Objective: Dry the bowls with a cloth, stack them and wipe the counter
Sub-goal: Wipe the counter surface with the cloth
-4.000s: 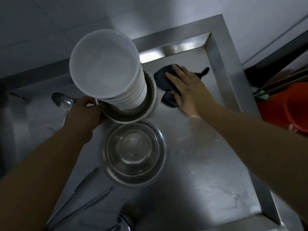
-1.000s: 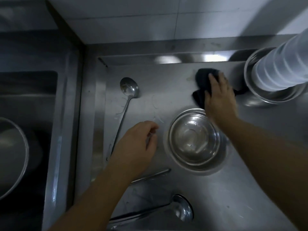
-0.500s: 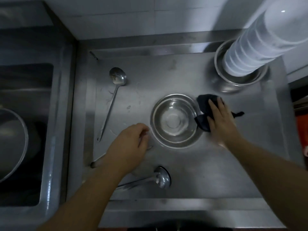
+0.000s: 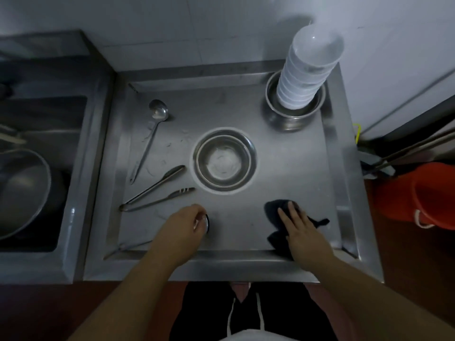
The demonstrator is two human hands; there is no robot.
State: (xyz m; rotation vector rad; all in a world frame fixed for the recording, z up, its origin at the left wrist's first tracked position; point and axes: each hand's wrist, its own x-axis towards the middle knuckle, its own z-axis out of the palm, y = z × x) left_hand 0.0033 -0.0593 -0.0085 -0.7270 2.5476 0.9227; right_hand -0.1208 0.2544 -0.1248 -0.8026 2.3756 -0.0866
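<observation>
cloth [image 4: 275, 212]: dark, crumpled, flat on the counter's near right part
steel bowl [image 4: 224, 161]: shiny, upright, mid-counter
white bowls [image 4: 307, 70]: tall leaning stack inside a steel bowl [image 4: 290, 114], far right corner
counter [image 4: 283, 168]: steel, rimmed

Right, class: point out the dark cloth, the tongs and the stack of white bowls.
dark cloth [image 4: 275, 208], head view, bare fold beyond the fingertips.
tongs [image 4: 157, 193], head view, middle of the lower arm.
stack of white bowls [image 4: 305, 72], head view, side of the stack.
</observation>
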